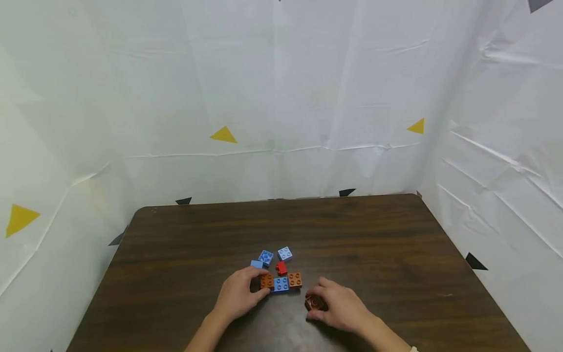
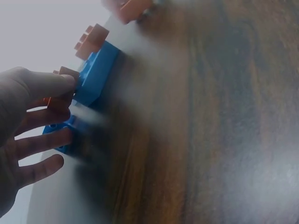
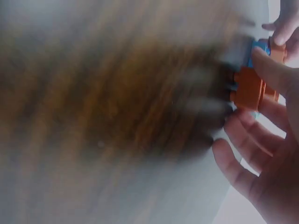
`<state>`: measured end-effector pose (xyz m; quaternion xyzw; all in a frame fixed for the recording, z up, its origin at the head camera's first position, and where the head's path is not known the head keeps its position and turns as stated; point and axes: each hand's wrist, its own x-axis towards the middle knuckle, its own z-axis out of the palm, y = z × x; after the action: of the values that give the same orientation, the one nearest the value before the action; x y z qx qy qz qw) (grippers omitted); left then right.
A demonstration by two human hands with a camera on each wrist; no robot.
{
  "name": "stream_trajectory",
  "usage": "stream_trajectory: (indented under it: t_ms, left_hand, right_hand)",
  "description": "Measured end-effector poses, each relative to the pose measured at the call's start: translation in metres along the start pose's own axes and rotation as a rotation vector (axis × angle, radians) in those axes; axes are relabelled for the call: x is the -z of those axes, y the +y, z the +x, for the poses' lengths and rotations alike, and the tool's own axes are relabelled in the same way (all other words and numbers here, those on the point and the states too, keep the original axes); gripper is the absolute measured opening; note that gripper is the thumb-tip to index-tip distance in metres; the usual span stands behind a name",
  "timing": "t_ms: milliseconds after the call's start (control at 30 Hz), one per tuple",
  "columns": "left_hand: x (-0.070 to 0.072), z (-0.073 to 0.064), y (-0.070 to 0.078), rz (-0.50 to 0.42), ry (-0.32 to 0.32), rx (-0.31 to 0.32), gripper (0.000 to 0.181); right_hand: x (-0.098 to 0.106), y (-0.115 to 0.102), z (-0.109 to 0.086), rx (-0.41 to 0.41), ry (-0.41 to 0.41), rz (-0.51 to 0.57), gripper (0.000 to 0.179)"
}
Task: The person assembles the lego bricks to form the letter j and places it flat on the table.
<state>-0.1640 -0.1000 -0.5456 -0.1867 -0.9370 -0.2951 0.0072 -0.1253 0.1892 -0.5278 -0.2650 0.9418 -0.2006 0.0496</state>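
Note:
My left hand point(image 1: 239, 294) pinches an orange brick point(image 1: 267, 281) between thumb and fingers. That brick sits at the left end of a blue brick point(image 1: 280, 284), and a second orange brick point(image 1: 295, 280) is on the right end. In the left wrist view the blue brick point(image 2: 98, 73) stands on the table beside the thumb. To the right and nearer, my right hand point(image 1: 342, 304) grips another orange brick point(image 1: 314, 303), apart from the joined ones. The right wrist view shows this orange brick point(image 3: 248, 88) on its side, studs facing left.
Behind the joined bricks lie a small red brick point(image 1: 281, 268), a light blue brick point(image 1: 285, 253), a patterned blue brick point(image 1: 266, 257) and a blue brick point(image 1: 257, 264) close to the left fingers. The dark wooden table point(image 1: 198, 234) meets white sheeting at its back and sides.

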Motion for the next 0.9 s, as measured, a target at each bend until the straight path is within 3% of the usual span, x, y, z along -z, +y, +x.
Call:
stream_trajectory:
  t_ms: [133, 433, 900]
  left_hand:
    - [-0.003, 0.000, 0.002, 0.008, 0.001, -0.025, 0.038]
    - [-0.005, 0.001, 0.003, 0.082, 0.042, -0.094, 0.037]
    - [-0.001, 0.006, 0.003, 0.181, 0.003, -0.217, 0.037]
  right_hand:
    - [0.000, 0.005, 0.008, -0.027, 0.035, -0.027, 0.040]
    - [0.003, 0.004, 0.015, -0.077, 0.005, -0.020, 0.046]
    - [0.004, 0.005, 0.017, -0.078, -0.017, -0.028, 0.047]
